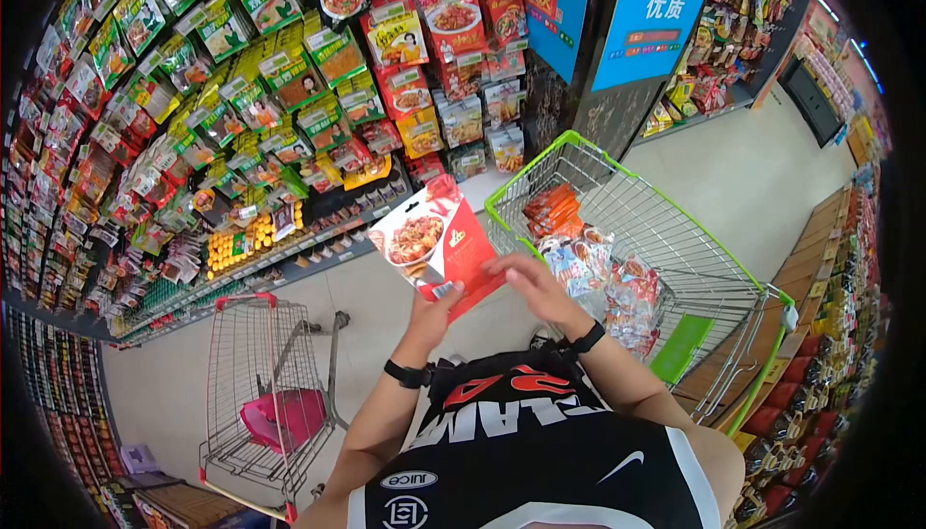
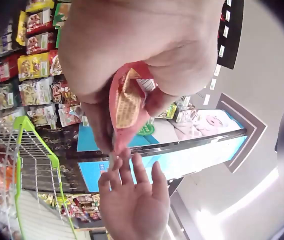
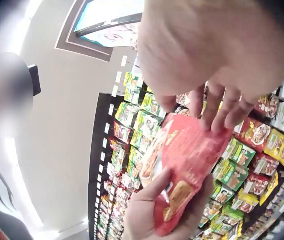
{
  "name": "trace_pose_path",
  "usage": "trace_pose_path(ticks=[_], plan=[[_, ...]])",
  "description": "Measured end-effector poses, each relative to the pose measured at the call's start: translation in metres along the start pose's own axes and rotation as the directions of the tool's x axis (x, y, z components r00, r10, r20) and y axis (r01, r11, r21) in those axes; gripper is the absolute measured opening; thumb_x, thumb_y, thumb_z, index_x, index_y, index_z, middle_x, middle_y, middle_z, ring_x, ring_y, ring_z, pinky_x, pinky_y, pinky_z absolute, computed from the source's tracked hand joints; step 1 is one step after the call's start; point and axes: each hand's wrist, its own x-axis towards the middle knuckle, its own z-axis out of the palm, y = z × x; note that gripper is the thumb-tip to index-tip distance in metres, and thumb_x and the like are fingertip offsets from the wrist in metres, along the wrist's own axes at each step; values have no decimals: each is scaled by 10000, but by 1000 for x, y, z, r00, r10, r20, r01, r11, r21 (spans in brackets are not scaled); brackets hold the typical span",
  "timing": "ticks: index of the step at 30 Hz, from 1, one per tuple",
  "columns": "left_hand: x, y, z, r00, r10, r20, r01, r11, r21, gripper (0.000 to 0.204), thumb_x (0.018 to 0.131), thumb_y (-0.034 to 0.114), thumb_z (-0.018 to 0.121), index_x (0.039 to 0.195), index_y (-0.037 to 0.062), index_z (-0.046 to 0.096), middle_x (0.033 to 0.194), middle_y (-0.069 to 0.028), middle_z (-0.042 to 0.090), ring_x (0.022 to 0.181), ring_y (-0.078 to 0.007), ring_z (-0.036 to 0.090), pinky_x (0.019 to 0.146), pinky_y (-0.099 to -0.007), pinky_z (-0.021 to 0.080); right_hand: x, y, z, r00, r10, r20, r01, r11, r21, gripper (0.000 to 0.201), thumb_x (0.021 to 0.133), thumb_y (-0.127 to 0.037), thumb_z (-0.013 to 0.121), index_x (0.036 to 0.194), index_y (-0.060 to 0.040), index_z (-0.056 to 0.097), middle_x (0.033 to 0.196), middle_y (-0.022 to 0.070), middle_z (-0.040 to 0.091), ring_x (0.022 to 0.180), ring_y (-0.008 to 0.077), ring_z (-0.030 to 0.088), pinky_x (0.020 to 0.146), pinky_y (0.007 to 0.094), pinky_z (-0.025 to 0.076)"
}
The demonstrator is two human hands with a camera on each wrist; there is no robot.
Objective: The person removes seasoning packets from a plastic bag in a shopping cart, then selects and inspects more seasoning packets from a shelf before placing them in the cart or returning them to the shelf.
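Observation:
A red and white food packet [image 1: 473,259] with a picture of a filled bowl is held up in front of the chest. My left hand [image 1: 429,325] grips its lower part, thumb on the printed face and fingers behind. At the packet's right edge is my right hand [image 1: 542,290], its fingertips resting against the red side and its fingers fairly straight. The right wrist view shows those fingers over the top of the packet [image 3: 194,145]. A beige patch marks the packet's bottom end [image 2: 128,102] in the left wrist view.
A green-rimmed shopping cart [image 1: 617,167] stands at the right with several food packs [image 1: 588,264] inside. Another cart [image 1: 253,355] at the left holds a pink bag [image 1: 282,420]. Hanging packets fill the shelf rack [image 1: 260,95] ahead, beside a pillar with blue signs [image 1: 646,23].

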Motion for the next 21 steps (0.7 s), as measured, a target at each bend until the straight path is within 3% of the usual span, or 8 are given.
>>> trace_pose_path(ticks=[3, 7, 8, 10, 11, 13, 16, 21], plan=[[-5, 3, -4, 1000, -29, 0, 28, 981, -191, 400, 913, 74, 659, 1276, 16, 501, 1211, -70, 609, 1073, -173, 614, 891, -347, 532, -2, 6, -16, 965, 42, -261, -106, 966, -237, 335, 926, -148, 639, 1224, -27, 545, 1214, 82, 590, 1113, 167, 558, 931, 314, 451], [-8, 6, -2, 986, -161, 48, 167, 974, -153, 389, 911, 90, 669, 1264, 35, 516, 1202, -66, 610, 1066, -170, 613, 843, -347, 551, -4, 4, -20, 988, 144, -61, -148, 987, -58, 378, 870, -194, 724, 1184, -39, 580, 1053, 55, 654, 956, 126, 598, 825, 300, 477], [-8, 10, 0, 980, -194, 49, 198, 974, -108, 395, 909, 93, 673, 1267, 39, 516, 1199, -62, 608, 1059, -167, 612, 833, -343, 551, -8, -4, -15, 988, 151, -37, -154, 977, -144, 390, 874, -219, 722, 1190, -38, 584, 1035, 57, 664, 936, 138, 610, 823, 305, 480], [-1, -13, -13, 998, -59, 30, 53, 983, 179, 434, 900, 114, 690, 1289, 39, 512, 1161, -30, 606, 1021, -131, 588, 828, -311, 526, -8, -1, -10, 999, 47, 21, -42, 980, -195, 434, 878, -298, 717, 1200, -32, 599, 1045, 67, 683, 905, 174, 632, 809, 328, 492], [-2, -5, -3, 999, 14, 37, -20, 984, 177, 434, 901, 117, 688, 1291, 40, 515, 1154, -32, 614, 1021, -125, 587, 843, -307, 520, -8, -12, -7, 999, 48, -18, -51, 941, -333, 402, 875, -311, 726, 1145, -27, 637, 956, 66, 695, 823, 155, 623, 746, 332, 501], [-6, 10, 11, 1000, -2, 27, -1, 992, 126, 421, 912, 120, 676, 1291, 37, 513, 1171, -42, 614, 1035, -137, 595, 832, -310, 535, -10, -4, -6, 968, 246, -45, -240, 864, -442, 318, 895, -290, 711, 1058, -20, 675, 844, 68, 682, 723, 120, 585, 681, 312, 494], [7, 1, 1, 990, 28, 136, -36, 998, 57, 403, 925, 121, 660, 1288, 28, 512, 1183, -58, 615, 1045, -151, 605, 830, -318, 554, -4, 4, 1, 991, 126, -54, -134, 973, -188, 259, 915, -260, 694, 998, -14, 687, 764, 44, 654, 668, 86, 535, 623, 284, 468], [5, 15, 5, 991, -21, 131, 2, 990, 143, 383, 928, 116, 655, 1275, 21, 521, 1177, -72, 619, 1038, -164, 615, 845, -327, 566, -4, 0, 0, 985, 167, -50, -174, 962, -209, 249, 923, -244, 690, 1003, -8, 682, 768, 6, 639, 677, 70, 513, 618, 270, 456]])
